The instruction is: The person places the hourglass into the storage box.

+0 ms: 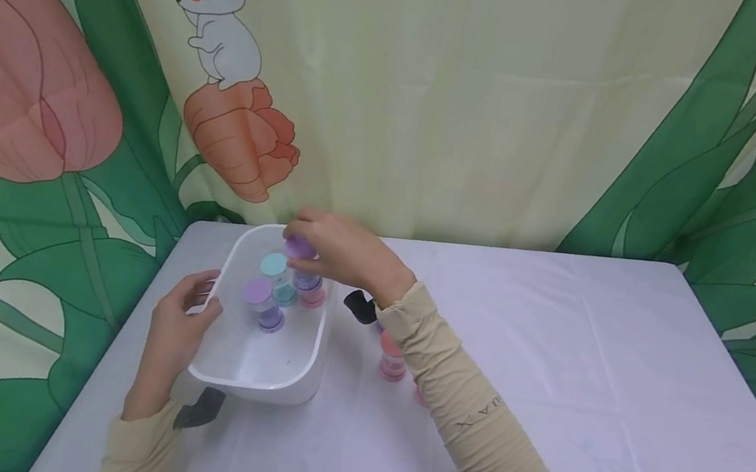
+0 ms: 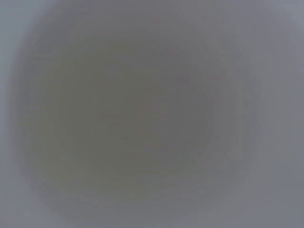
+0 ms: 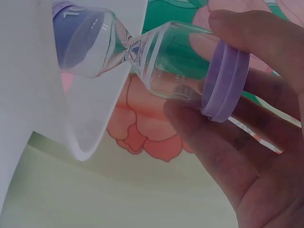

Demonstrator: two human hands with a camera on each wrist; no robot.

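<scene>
A white plastic tub (image 1: 294, 393) stands toward the left of the table in the head view. My left hand (image 1: 177, 325) holds its left rim. Over the tub's back right part, my right hand (image 1: 347, 252) grips the upper cap of a purple-capped hourglass (image 3: 227, 80) between thumb and fingers. Its lower end, with purple sand, sits inside the tub wall in the right wrist view. Another purple hourglass (image 1: 258, 294) and a teal one (image 1: 275, 266) stand in the tub, beside a partly hidden pink one (image 1: 314, 296). The left wrist view is only grey blur.
Right of the tub, a pink hourglass (image 1: 393, 357) stands on the white-covered table (image 1: 549, 357). A second pink piece (image 1: 420, 394) is mostly hidden by my right sleeve (image 1: 472, 394). A patterned curtain (image 1: 474, 120) hangs behind the table.
</scene>
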